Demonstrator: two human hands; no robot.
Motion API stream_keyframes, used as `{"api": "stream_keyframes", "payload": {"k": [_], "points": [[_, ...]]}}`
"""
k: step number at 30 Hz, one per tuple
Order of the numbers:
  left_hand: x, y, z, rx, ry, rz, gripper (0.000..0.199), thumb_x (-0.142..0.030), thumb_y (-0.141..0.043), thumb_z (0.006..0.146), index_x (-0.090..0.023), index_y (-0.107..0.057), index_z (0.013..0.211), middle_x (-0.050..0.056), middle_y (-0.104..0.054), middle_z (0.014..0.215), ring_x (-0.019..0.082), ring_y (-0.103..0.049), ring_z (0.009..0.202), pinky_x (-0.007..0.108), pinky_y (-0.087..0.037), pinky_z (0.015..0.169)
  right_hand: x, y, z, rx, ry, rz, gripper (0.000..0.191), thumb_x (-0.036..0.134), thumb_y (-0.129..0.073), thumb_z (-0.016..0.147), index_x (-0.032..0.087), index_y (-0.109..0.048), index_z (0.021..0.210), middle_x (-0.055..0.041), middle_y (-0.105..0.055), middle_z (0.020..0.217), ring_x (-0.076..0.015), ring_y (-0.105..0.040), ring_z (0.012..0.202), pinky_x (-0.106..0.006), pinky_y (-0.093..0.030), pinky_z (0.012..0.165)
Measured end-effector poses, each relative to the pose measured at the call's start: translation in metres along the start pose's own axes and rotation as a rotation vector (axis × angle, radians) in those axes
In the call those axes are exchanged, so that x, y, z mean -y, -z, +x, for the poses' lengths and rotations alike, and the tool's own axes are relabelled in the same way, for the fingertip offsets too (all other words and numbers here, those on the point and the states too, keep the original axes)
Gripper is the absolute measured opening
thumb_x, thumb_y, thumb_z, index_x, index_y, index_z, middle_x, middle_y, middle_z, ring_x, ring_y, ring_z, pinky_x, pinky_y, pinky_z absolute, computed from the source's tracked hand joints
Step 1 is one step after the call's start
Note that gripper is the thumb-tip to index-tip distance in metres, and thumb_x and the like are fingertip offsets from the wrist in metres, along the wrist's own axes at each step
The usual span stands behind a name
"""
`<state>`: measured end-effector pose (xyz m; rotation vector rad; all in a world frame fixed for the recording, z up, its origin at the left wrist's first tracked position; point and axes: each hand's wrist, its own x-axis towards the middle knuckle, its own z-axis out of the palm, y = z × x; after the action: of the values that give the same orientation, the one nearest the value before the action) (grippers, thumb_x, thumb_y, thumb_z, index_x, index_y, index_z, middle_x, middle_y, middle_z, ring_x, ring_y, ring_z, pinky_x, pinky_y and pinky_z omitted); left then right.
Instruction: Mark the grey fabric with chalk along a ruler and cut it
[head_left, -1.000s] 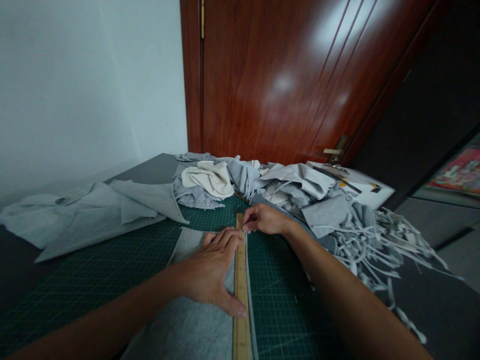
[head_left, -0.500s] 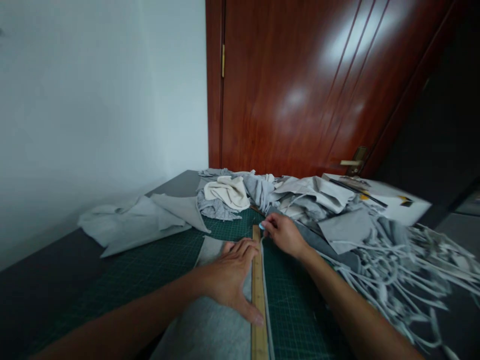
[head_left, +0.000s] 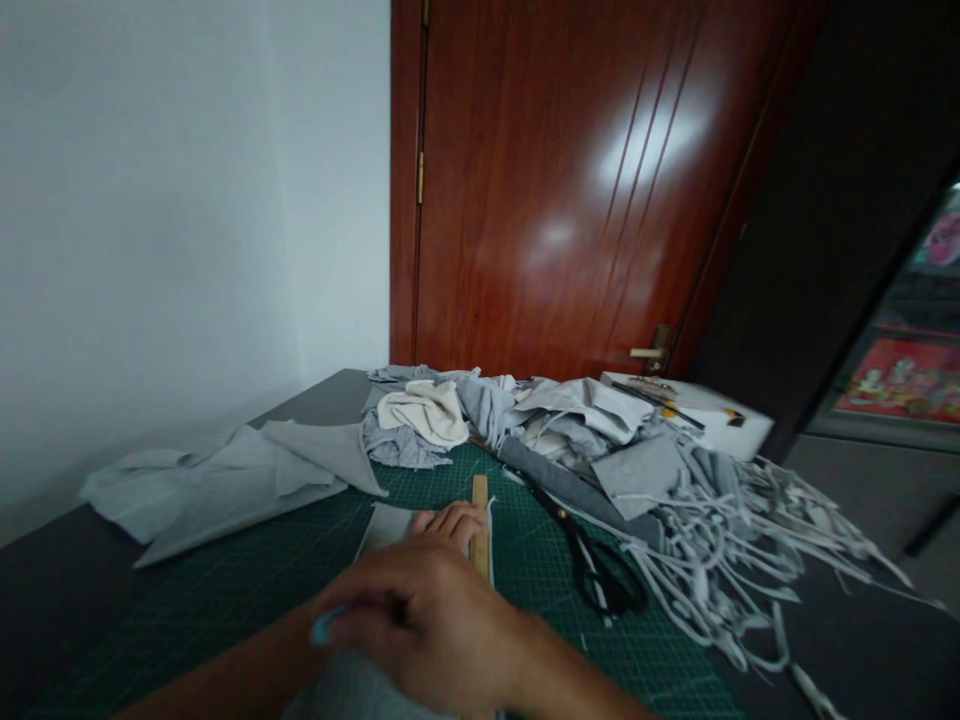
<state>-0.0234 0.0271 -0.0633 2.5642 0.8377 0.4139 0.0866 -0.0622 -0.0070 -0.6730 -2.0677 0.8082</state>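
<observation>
Press the ruler (head_left: 480, 492) evenly onto the grey cloth (head_left: 386, 525) with the left hand (head_left: 448, 524), fingers extended, while the right hand's (head_left: 435, 620) fingers pinch the blue piece (head_left: 324, 627).

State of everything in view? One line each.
Left hand: fingertips on ruler, partly hidden
Right hand: closed on small blue item, blurred
Ruler: flat on gray cloth
Scissors: lying on mat
Cloth strips: loose, tangled
Cream cloth: crumpled
Door: shut
</observation>
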Motion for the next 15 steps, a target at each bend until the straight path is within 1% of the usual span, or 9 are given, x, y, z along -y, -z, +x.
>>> {"api": "stream_keyframes", "payload": {"k": [1,2,3,4,6,8,11,12,15], "points": [[0.001,0.0,-0.001,0.013,-0.017,-0.013,0.078,-0.078,-0.075,0.076,-0.03,-0.065,0.138,0.008,-0.068,0.144,0.047,-0.052,0.143,0.066,-0.043,0.115,-0.011,0.011,-0.003,-0.053,-0.048,-0.088,0.011,0.016,-0.071,0.096,0.021,-0.079,0.103,-0.002,-0.083,0.096,-0.0189,-0.076,0.089,-0.029,-0.058,0.086],[0.0,0.001,-0.002,0.029,-0.035,-0.023,0.086,-0.079,-0.08,0.069,-0.031,-0.066,0.139,0.006,-0.071,0.14,0.047,-0.056,0.139,0.065,-0.044,0.115,-0.021,0.023,-0.006,-0.134,-0.172,-0.293,0.016,0.013,-0.065,0.099,0.021,-0.078,0.102,0.0001,-0.082,0.094,-0.0167,-0.076,0.087,-0.026,-0.057,0.086],[-0.001,0.003,-0.003,0.052,-0.05,-0.027,0.099,-0.081,-0.084,0.061,-0.028,-0.065,0.142,0.008,-0.069,0.143,0.049,-0.056,0.139,0.065,-0.042,0.118,-0.031,0.036,-0.01,-0.177,-0.248,-0.38,0.02,0.011,-0.06,0.101,0.019,-0.078,0.107,-0.0023,-0.082,0.095,-0.0172,-0.076,0.087,-0.025,-0.056,0.081],[-0.004,0.005,-0.005,0.063,-0.039,-0.007,0.11,-0.082,-0.086,0.056,-0.024,-0.062,0.146,0.014,-0.064,0.15,0.051,-0.052,0.143,0.067,-0.036,0.123,-0.041,0.049,-0.015,-0.191,-0.292,-0.435,0.021,0.01,-0.059,0.102,0.017,-0.077,0.11,-0.0049,-0.082,0.099,-0.0185,-0.076,0.089,-0.025,-0.055,0.08],[-0.01,0.01,-0.007,0.072,-0.005,0.053,0.124,-0.084,-0.087,0.052,-0.017,-0.054,0.151,0.023,-0.052,0.16,0.054,-0.042,0.15,0.07,-0.027,0.126,-0.055,0.075,-0.026,-0.178,-0.378,-0.547,0.02,0.007,-0.062,0.096,0.018,-0.079,0.1,-0.005,-0.081,0.093,-0.0214,-0.076,0.088,-0.028,-0.053,0.082],[-0.015,0.015,-0.008,0.083,0.005,0.079,0.126,-0.083,-0.087,0.051,-0.015,-0.05,0.151,0.025,-0.049,0.161,0.053,-0.041,0.151,0.069,-0.027,0.127,-0.063,0.101,-0.039,-0.147,-0.476,-0.642,0.019,0.004,-0.068,0.089,0.018,-0.08,0.092,-0.0052,-0.081,0.086,-0.0248,-0.077,0.087,-0.031,-0.052,0.083],[-0.017,0.018,-0.007,0.089,-0.004,0.07,0.121,-0.08,-0.088,0.052,-0.018,-0.049,0.149,0.022,-0.05,0.159,0.05,-0.042,0.15,0.066,-0.028,0.127,-0.06,0.134,-0.061,-0.166,-0.574,-0.746,0.023,0.015,-0.072,0.093,0.016,-0.078,0.115,-0.0103,-0.081,0.097,-0.0291,-0.076,0.096,-0.035,-0.052,0.087],[-0.017,0.018,-0.007,0.091,-0.006,0.071,0.12,-0.079,-0.088,0.053,-0.018,-0.048,0.149,0.022,-0.049,0.16,0.051,-0.041,0.151,0.066,-0.028,0.127,-0.056,0.141,-0.068,-0.187,-0.602,-0.776,0.023,0.018,-0.07,0.095,0.014,-0.076,0.118,-0.0136,-0.081,0.103,-0.0308,-0.075,0.1,-0.037,-0.052,0.089],[-0.017,0.017,-0.007,0.105,-0.01,0.095,0.118,-0.078,-0.087,0.056,-0.018,-0.046,0.149,0.023,-0.046,0.162,0.05,-0.038,0.154,0.066,-0.026,0.127,-0.034,0.141,-0.083,-0.197,-0.652,-0.808,0.021,0.025,-0.078,0.09,0.013,-0.075,0.107,-0.016,-0.079,0.105,-0.0331,-0.074,0.1,-0.038,-0.052,0.087]]}}
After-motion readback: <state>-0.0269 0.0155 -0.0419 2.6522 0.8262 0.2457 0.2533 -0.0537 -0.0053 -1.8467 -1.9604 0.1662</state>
